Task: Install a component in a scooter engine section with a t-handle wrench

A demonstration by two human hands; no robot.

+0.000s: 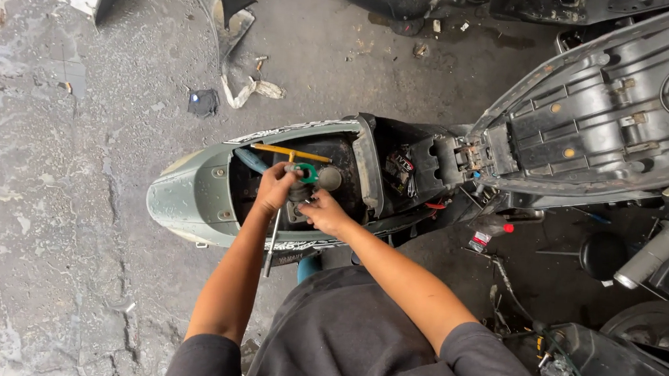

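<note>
Left hand (275, 187), arm extended, fingers wrapped around one long metal tool shaft (273, 243) inside the open underseat bay of one grey-green scooter (190, 196). Right hand (324, 213), wrist bent, pinches a small part beside one green ring (307, 173). One yellow-handled bar (289, 153) lies just beyond; one raised seat (611, 106) stands at right.

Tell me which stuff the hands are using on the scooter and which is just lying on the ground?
In use:
left hand on a grey metal rod
right hand at the open scooter body
yellow-handled tool
green ring

Lying about:
white rag
dark scrap
curved panel
</note>
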